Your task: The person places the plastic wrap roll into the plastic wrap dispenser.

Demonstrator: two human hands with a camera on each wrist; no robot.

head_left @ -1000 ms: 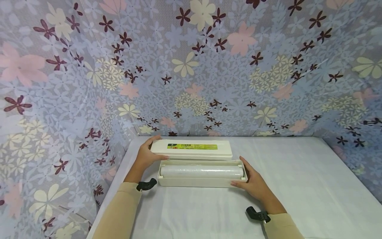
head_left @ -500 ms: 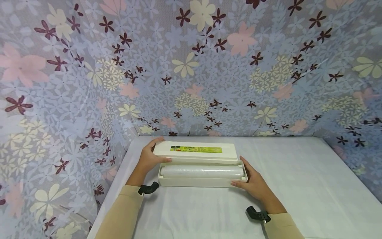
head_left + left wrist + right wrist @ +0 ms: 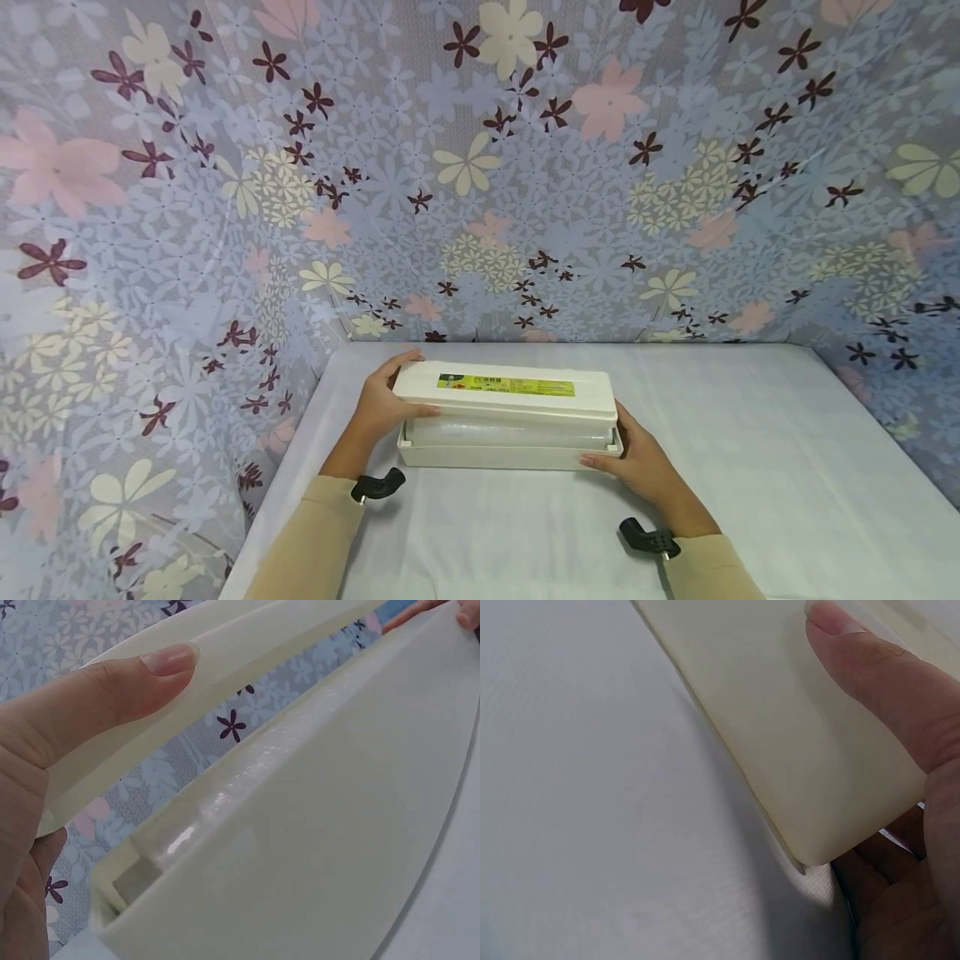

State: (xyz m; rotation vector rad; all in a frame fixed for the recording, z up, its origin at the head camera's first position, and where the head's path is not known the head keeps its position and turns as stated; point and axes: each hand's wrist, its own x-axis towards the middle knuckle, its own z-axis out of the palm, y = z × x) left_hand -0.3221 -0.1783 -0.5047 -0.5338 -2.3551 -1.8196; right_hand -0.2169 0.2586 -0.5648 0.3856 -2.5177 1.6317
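Note:
A long cream lid (image 3: pixel 510 400) with a yellow-green label (image 3: pixel 506 385) hangs tilted over the back of a matching box. My left hand (image 3: pixel 380 400) grips the lid's left end, thumb along its front edge. Inside the box (image 3: pixel 495 457) lies a roll of clear cling film (image 3: pixel 510 431), its rear part hidden by the lid. In the left wrist view a gap shows between the lid (image 3: pixel 225 652) and the box rim. My right hand (image 3: pixel 633 454) holds the box's right end, the thumb (image 3: pixel 877 667) on its front wall and the other fingers around behind the end.
The box stands on a table with a white cloth (image 3: pixel 750 433). Floral fabric (image 3: pixel 480 208) hangs behind and along both sides. A black wrist mount (image 3: pixel 378 483) sits on the left forearm and another black mount (image 3: pixel 648 539) on the right.
My left hand has brought the lid forward and to the right, from behind the box to over its back part. My right hand and the box have stayed in place.

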